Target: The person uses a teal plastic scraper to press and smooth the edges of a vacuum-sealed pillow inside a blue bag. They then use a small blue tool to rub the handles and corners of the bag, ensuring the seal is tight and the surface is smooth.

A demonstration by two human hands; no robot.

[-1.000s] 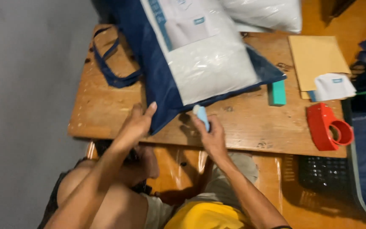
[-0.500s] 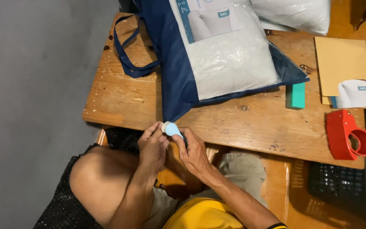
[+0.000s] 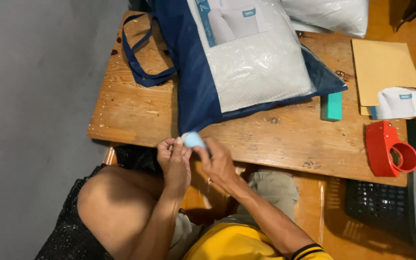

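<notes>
A small light-blue rounded object [image 3: 193, 139] sits at the near edge of the wooden table [image 3: 285, 139], pinched between both my hands. My left hand [image 3: 173, 161] touches its left side with the fingertips. My right hand [image 3: 217, 161] grips it from the right, thumb and fingers around it. Just beyond it lies the corner of a dark blue bag [image 3: 193, 91] that holds a clear plastic-wrapped white pillow [image 3: 256, 58].
Blue bag handles [image 3: 140, 58] lie at the table's left. A teal block [image 3: 331, 106], a brown envelope [image 3: 383, 67] with white slips [image 3: 398, 102] and a red tape dispenser [image 3: 388, 149] sit at the right. A black basket [image 3: 376, 209] stands below.
My hands pulled back from the bag's corner to the table's near edge, both closing on the light-blue object. The view moved closer.
</notes>
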